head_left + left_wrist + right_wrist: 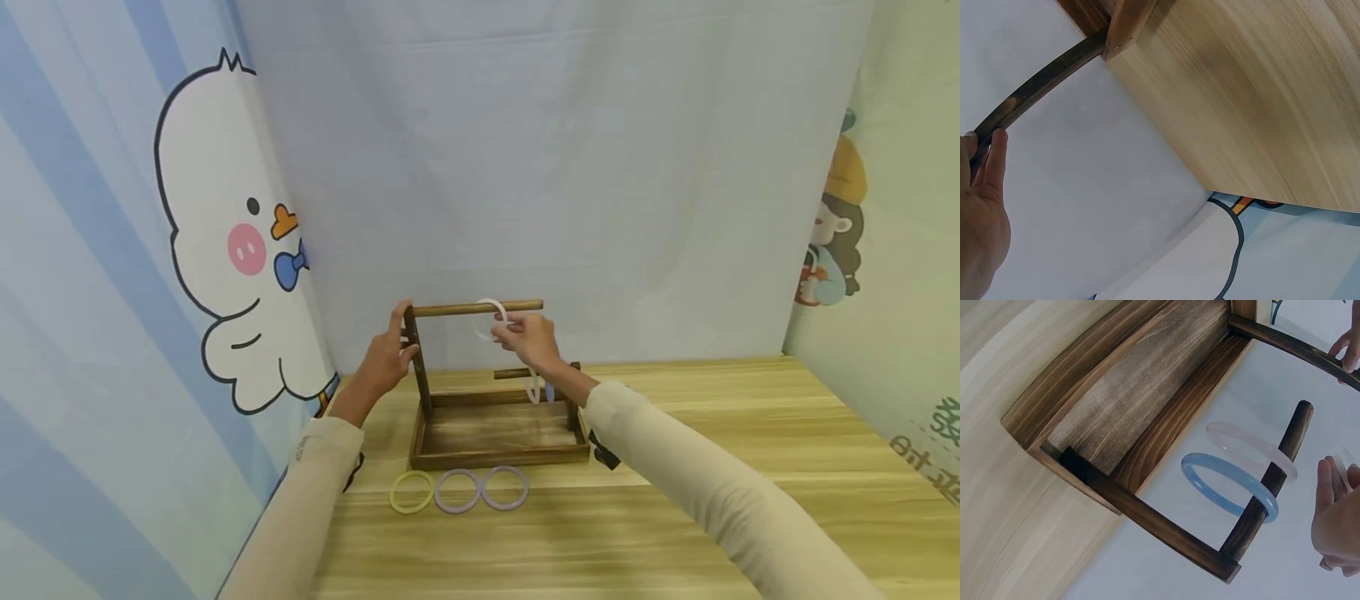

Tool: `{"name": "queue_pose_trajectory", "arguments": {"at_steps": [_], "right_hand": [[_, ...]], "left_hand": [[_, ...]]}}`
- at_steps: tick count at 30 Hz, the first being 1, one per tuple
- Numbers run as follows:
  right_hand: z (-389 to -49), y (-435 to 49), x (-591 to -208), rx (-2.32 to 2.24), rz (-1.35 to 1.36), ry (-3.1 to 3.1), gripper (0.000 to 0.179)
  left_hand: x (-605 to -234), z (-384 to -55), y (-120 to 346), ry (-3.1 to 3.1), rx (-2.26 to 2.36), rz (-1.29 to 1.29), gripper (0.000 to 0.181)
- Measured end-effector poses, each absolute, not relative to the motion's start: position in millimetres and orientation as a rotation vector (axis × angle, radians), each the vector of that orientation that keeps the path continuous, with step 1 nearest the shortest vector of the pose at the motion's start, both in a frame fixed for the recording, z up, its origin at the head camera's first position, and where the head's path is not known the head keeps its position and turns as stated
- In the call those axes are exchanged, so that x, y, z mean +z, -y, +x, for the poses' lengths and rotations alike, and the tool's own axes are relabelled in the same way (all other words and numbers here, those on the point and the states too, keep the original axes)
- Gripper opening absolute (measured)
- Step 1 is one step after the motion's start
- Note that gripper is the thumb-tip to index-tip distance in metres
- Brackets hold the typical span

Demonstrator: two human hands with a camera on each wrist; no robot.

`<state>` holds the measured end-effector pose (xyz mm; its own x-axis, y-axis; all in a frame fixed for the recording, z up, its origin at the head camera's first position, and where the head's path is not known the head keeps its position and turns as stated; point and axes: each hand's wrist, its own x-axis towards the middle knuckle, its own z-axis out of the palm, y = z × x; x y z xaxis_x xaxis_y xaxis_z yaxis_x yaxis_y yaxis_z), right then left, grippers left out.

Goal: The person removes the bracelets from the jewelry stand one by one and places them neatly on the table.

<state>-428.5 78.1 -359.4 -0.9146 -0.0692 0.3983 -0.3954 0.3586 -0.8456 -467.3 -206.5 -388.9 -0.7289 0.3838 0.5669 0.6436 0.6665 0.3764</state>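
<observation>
Pale cloth backs the worktop. Right hand: grip pinching a white ring around the upper bar. Left hand: grip holding the post near its top. Pink and blue rings hang on the lower bar. Yellow and two purple rings lie before the tray.

Rack and three rings on table

A wood-grained worktop is backed by a plain pale sheet and flanked by a blue-striped panel, printed with a cartoon bird, and a greenish panel, printed with a cartoon figure.
</observation>
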Motion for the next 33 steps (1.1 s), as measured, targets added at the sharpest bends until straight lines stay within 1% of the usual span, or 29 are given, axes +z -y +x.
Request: {"name": "queue_pose_trajectory", "arguments": {"at_steps": [17, 33], "right_hand": [[-429.5, -104.9, -363.3, 1.605, 0.365, 2.335, 0.031], [-422.6, -126.2, -356.3, 1.552, 0.299, 2.381, 0.033]], "left_hand": [[-390.1, -466.9, 206.6, 2.474, -0.779, -0.784, 0.08], [-386.7, -464.9, 204.8, 2.474, -0.769, -0.777, 0.079]]}}
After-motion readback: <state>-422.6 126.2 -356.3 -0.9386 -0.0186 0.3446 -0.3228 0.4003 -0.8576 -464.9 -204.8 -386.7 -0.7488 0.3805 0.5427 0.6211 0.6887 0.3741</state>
